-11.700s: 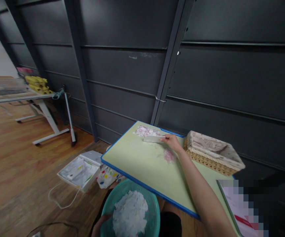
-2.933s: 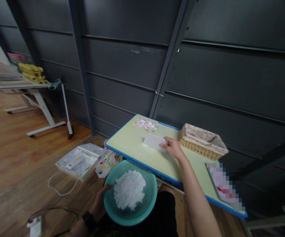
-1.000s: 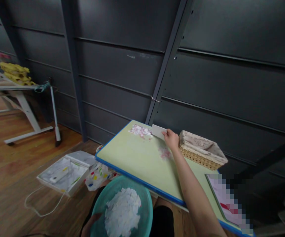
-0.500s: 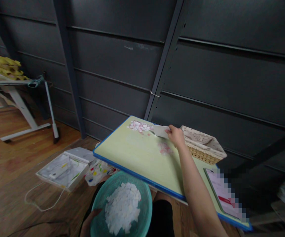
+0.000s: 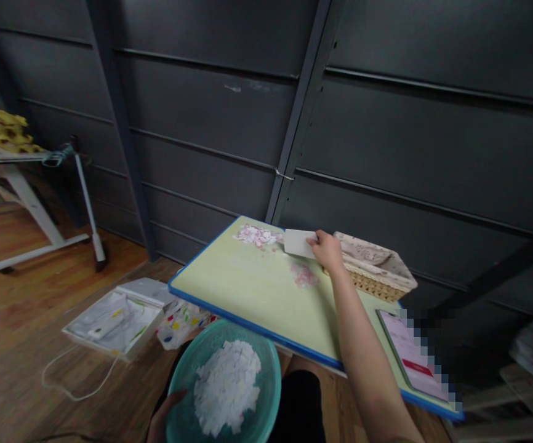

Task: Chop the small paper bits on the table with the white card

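My right hand [image 5: 327, 250] is stretched to the far side of a pale green table with a blue edge [image 5: 248, 289] and pinches a white card [image 5: 298, 242]. The card stands just right of a heap of pink and white scraps [image 5: 256, 235]. A pink smear [image 5: 304, 277] lies below my hand. My left hand [image 5: 162, 419] grips the rim of a teal bowl [image 5: 266, 381] of white paper pieces [image 5: 227, 394], held below the table's near edge.
A lined wicker basket [image 5: 372, 264] stands right of my hand. A blurred sheet [image 5: 412, 357] lies at the table's right. On the wooden floor are an open white box [image 5: 114, 314], a spotted bag [image 5: 181, 320] and a cable. A white-legged table [image 5: 26, 184] stands far left.
My right hand has lifted and turned the card a little beside the scrap heap. The view has drifted left and down; the bowl stays in my left hand.
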Tool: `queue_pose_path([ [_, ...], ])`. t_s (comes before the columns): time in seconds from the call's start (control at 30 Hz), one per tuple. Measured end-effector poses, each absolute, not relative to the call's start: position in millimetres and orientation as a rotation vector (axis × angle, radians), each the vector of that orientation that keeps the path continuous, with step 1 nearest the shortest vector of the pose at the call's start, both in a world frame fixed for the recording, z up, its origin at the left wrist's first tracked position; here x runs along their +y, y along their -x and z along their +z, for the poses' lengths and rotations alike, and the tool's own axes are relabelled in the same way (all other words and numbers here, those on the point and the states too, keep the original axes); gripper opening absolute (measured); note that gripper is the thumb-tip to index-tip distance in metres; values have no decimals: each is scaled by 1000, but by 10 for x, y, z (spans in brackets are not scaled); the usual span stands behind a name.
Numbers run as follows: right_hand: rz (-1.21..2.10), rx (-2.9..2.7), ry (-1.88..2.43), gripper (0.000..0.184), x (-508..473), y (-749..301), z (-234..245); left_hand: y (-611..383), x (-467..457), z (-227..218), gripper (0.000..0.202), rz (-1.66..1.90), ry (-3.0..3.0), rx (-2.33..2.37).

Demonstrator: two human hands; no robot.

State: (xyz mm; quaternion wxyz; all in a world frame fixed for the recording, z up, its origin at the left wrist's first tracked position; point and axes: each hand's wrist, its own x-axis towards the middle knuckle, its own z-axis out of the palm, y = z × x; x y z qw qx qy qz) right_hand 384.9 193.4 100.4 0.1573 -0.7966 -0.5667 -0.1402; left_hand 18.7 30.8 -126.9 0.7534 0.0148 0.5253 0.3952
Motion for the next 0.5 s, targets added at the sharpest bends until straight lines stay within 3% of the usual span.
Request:
queue_pose_path([
  [0.27,-328,-1655,2177,22,1956,-3874,994,-199,329,-1192,54,861,3,1110],
  [0.5,-324,-1624,2148,21,1953,-3893,1011,-189,328,-1190,43,878,43,1122],
])
